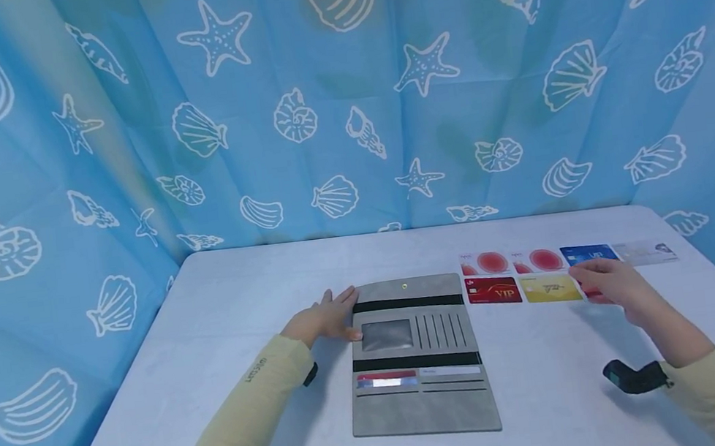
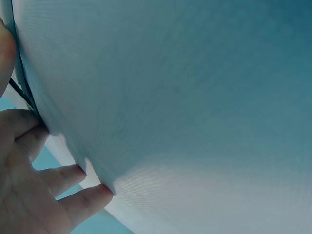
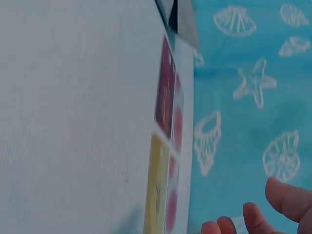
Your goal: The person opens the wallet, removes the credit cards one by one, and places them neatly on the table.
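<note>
A grey wallet (image 1: 425,410) lies unfolded on the table, showing card slots, a dark clear window and black bands. Two cards (image 1: 385,379) sit in its lower slots. My left hand (image 1: 325,322) rests at the wallet's upper left edge, fingers spread; the left wrist view shows fingertips (image 2: 100,192) against the table. Over a red card (image 1: 590,288) at the right end of the near row is my right hand (image 1: 613,286), partly covering it. In the right wrist view, thumb and fingers stand apart with no card visible between them.
Beside the red card lie a yellow card (image 1: 550,288) and a red VIP card (image 1: 493,291). Behind them are two pink-and-white cards (image 1: 484,264), a blue VIP card (image 1: 588,254) and a silver card (image 1: 646,253). A blue shell-print curtain (image 1: 381,139) hangs behind the white table (image 1: 258,278).
</note>
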